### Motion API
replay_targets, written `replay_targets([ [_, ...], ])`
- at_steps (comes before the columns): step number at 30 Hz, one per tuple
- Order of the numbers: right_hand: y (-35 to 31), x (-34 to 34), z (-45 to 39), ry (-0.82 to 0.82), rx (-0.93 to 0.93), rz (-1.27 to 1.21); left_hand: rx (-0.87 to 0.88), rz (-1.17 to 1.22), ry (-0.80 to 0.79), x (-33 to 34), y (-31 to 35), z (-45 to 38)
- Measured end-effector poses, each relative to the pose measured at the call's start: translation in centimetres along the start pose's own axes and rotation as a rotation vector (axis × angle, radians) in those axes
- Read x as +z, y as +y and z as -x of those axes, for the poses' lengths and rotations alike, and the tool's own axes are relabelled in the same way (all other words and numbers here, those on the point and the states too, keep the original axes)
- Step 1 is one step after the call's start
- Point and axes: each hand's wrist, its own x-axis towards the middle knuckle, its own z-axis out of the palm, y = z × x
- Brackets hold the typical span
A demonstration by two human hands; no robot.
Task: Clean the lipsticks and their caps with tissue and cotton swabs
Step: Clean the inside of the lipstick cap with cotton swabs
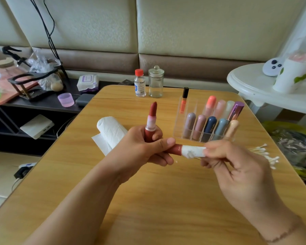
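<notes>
The left hand (145,147) grips two things at once — an uncapped red lipstick (151,121) standing upright above the fist, and its dark red cap (175,150), pinched under the thumb and lying sideways. The right hand (237,167) curls its fingers round a wad of white tissue (193,151) pushed into the cap's open end (a thin stick shows just below it). On the wooden table (166,200) lie a folded tissue stack (111,131), loose cotton swabs (265,152) and a clear organizer (208,121) of lipsticks — behind it, a red-capped bottle (140,83) and a glass jar (155,82).
</notes>
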Motion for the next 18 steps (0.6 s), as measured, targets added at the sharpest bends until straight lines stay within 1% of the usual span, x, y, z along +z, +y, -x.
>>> replay_targets([
  [1,0.1,-0.1,0.0,0.008,0.073,-0.086,0.009,0.013,0.02,-0.2,0.0,0.0],
  [3,-0.2,-0.2,-0.3,0.022,0.318,-0.32,0.027,0.054,0.048,-0.6,-0.2,-0.1],
  [5,-0.8,-0.4,-0.7,0.026,0.541,-0.554,0.042,0.11,0.036,-0.9,-0.3,-0.2],
  [7,-1.2,-0.8,-1.2,0.049,0.687,-0.733,0.051,0.171,0.006,-1.0,-0.5,-0.4],
  [10,-1.4,-1.3,-1.7,0.037,0.871,-1.023,0.039,0.264,-0.027,-0.9,-0.8,-0.5],
  [12,-1.2,-1.2,-1.7,-0.016,0.965,-1.189,0.03,0.293,-0.053,-0.8,-1.0,-0.5],
  [14,-0.9,-1.0,-1.5,-0.087,1.005,-1.316,0.023,0.308,-0.071,-0.7,-1.0,-0.5],
  [16,-0.7,-0.9,-1.3,-0.144,1.026,-1.397,0.021,0.315,-0.076,-0.7,-1.0,-0.5],
  [18,-0.7,-0.8,-1.2,-0.179,1.048,-1.424,0.024,0.322,-0.083,-0.7,-1.0,-0.5],
])
